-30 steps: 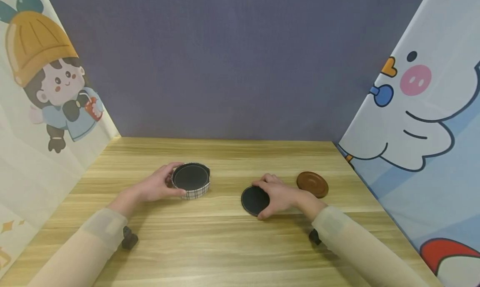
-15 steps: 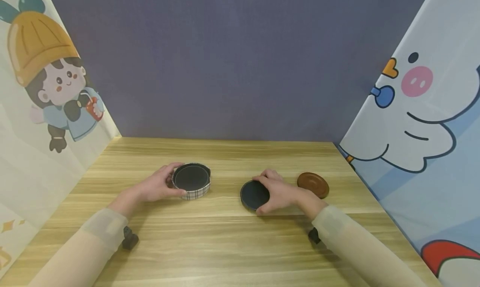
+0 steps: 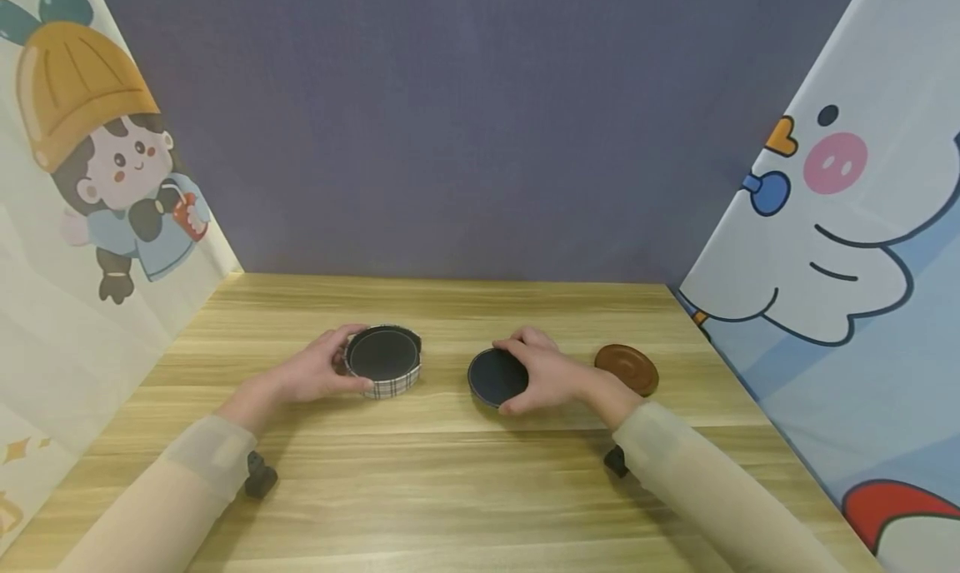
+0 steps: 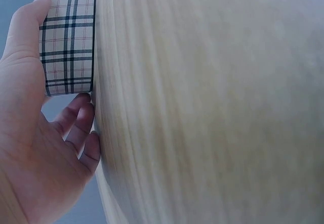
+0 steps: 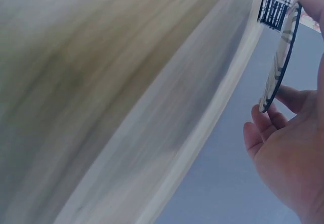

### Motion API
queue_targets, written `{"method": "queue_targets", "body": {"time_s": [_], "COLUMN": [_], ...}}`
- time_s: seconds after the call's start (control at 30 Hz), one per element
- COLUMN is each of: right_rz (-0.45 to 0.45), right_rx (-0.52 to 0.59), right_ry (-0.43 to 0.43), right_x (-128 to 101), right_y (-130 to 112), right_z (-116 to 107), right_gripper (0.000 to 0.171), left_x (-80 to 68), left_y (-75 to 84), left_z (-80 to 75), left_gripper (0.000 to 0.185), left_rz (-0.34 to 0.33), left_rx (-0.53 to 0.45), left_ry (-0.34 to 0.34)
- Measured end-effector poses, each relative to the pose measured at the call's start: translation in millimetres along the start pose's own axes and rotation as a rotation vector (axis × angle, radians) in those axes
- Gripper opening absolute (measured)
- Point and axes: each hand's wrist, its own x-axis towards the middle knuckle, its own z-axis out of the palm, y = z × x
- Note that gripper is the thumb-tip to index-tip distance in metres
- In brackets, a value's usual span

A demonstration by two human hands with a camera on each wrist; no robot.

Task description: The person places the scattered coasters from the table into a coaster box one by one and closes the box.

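Note:
My left hand (image 3: 315, 370) grips a round, plaid coaster holder (image 3: 392, 387) standing on the table at left of centre. Thumb at the near side and fingers at the far side span its wall. A black coaster (image 3: 384, 354) lies inside it, below the rim. To the right, my right hand (image 3: 553, 375) pinches another round black coaster (image 3: 495, 378) between thumb and fingers at its right side. The right wrist view shows this coaster (image 5: 280, 59) edge-on, lifted above the wood, its underside pale with dark stripes. The holder's plaid wall (image 4: 68, 47) fills the upper left of the left wrist view.
A round brown wooden disc (image 3: 626, 369) lies on the table (image 3: 450, 490) beyond the right wrist. A dark grey panel (image 3: 450, 123) closes off the back, and printed cartoon panels stand on both sides.
The right hand has raised the black coaster off the table and carried it a little left and away from the body. The left hand and the holder have stayed put.

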Motion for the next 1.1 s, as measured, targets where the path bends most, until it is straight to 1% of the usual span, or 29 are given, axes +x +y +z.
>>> {"method": "queue_targets", "body": {"time_s": [0.23, 0.5, 0.77, 1.1], "right_rz": [-0.016, -0.004, -0.032, -0.045], "right_rx": [-0.004, 0.02, -0.031, -0.041], "right_ry": [0.014, 0.01, 0.037, 0.041], "right_x": [10.8, 23.6, 36.7, 54.4], "right_y": [-5.8, -14.1, -21.5, -35.7], "right_z": [1.7, 2.9, 5.9, 9.0], "right_gripper": [0.11, 0.11, 0.11, 0.113], "left_x": [-1.5, -2.3, -1.1, -1.8], "left_y": [2.6, 3.7, 1.0, 2.4], "left_z": [-0.9, -1.4, -0.4, -0.1], "left_gripper": [0.108, 0.109, 0.108, 0.108], "left_rz": [-0.003, -0.006, 0.0, -0.005], "left_rx": [-0.001, -0.001, 0.001, -0.008], "left_ry": [-0.004, -0.007, -0.003, 0.002]}}
